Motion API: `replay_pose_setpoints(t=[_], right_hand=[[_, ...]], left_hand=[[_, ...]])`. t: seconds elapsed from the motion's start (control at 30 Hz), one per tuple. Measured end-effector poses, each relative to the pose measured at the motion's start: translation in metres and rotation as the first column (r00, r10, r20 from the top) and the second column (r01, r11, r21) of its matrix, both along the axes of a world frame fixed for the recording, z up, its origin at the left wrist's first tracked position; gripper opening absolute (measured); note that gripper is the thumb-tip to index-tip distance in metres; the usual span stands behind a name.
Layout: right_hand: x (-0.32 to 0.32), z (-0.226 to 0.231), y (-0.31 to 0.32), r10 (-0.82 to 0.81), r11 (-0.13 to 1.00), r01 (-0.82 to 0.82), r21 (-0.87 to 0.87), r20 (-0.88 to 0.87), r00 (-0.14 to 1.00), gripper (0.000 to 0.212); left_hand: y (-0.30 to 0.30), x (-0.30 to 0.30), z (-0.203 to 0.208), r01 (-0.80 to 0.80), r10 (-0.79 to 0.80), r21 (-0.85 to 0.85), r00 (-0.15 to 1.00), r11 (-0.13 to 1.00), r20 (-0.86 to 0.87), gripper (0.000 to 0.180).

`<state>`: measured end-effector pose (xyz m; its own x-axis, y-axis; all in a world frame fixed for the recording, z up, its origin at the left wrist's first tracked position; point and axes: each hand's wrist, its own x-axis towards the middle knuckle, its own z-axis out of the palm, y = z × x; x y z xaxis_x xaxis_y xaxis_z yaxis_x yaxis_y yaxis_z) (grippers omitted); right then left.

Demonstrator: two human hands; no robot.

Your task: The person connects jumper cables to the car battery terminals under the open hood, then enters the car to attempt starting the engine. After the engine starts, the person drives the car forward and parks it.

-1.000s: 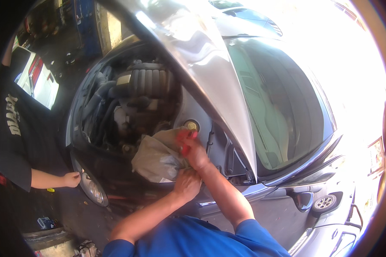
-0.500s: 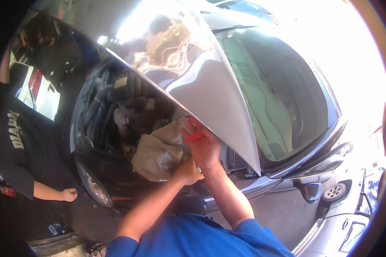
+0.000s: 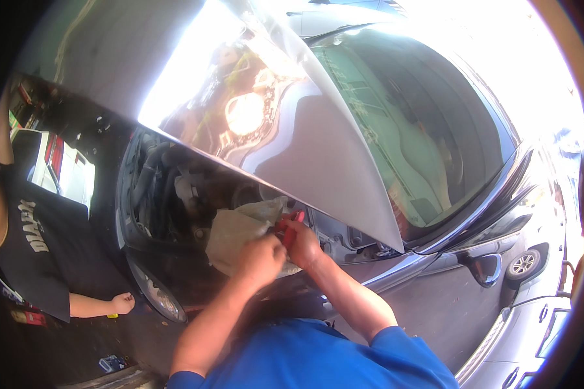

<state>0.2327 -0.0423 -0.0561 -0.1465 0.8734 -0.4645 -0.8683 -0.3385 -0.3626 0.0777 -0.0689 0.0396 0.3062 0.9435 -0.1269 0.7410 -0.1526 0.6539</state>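
red tool (image 3: 291,228) between both hands' fingers (image 3: 285,225), over cloth (image 3: 235,235)

Harsh sunlight is glaring off the raised car hood (image 3: 259,123) at upper centre (dim garage (image 3: 52,117) lying upper left).

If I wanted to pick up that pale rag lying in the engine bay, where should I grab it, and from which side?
Probably the rag's loose left part, reached from the car's front. Both the left hand and right hand, with a red-handled tool, crowd its right edge, and the raised bonnet overhangs from above. It lies crumpled, so a pinch on a raised fold should hold.
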Motion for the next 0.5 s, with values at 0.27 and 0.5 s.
replay_pose_setpoints(t=[0.27,0.5], right_hand=[[-0.018,0.028,-0.033,-0.177,0.974,0.154,0.167,0.13,0.976,0.034],[-0.012,0.032,-0.042,-0.156,0.98,0.132,0.146,0.16,0.975,0.038]], left_hand=[[0.133,0.037,0.017,0.191,-0.172,0.508,0.981,0.84,-0.084,0.039],[0.166,0.067,0.016,0.283,-0.223,0.417,0.957,0.864,-0.186,0.044]])
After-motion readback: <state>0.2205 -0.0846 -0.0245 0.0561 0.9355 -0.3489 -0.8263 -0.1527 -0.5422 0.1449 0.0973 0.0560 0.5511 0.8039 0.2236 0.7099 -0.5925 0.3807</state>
